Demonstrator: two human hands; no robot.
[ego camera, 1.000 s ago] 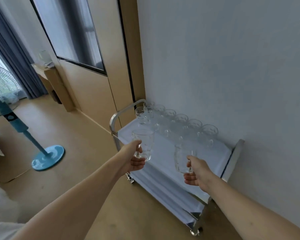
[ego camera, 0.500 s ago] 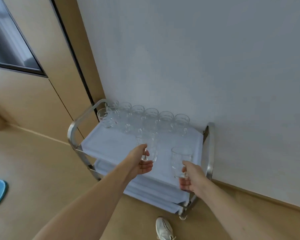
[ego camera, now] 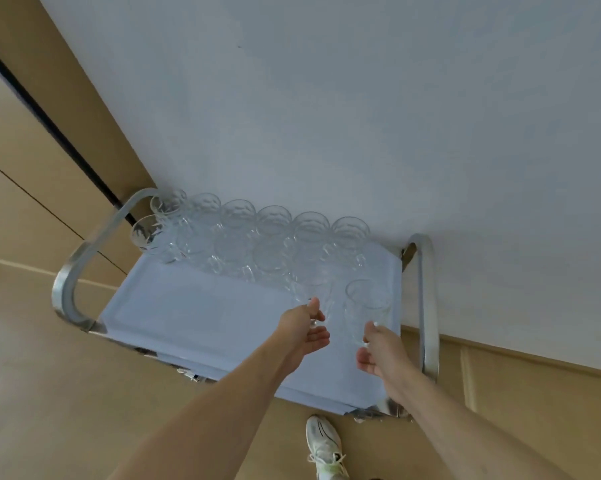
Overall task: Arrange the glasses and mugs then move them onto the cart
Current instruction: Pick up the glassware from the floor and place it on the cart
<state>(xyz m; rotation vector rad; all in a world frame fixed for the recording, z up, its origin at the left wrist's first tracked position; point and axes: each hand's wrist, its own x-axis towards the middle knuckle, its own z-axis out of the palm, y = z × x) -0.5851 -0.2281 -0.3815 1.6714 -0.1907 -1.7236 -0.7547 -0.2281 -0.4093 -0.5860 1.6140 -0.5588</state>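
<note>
While both hands work over the cart's right end, each holds one clear glass above the pale blue top shelf; the left hand has its thumb and fingers closed round the lower part of the left glass, and the right hand pinches the base of the right glass from below; both glasses stand upright, mouths up, side by side and just apart. Whether either base already rests on the shelf cannot be told, since the glass is transparent and the hands cover the bottoms.

The low grip appears chosen to keep fingers off the rims and to let the bases be set down flat; the spot, directly in front of the row of glasses along the far edge against the wall, suggests a second line being started from the right end.

Other items: two more glasses sit at the far left corner beside the curved steel handle; a lower shelf edge shows beneath the near edge; a white shoe stands on the tan floor just below the cart.

Obstructions: the right handle rail stands near the right glass, and the row behind is close; a careless push could knock glass against glass; the near and left parts of the shelf offer room.
</note>
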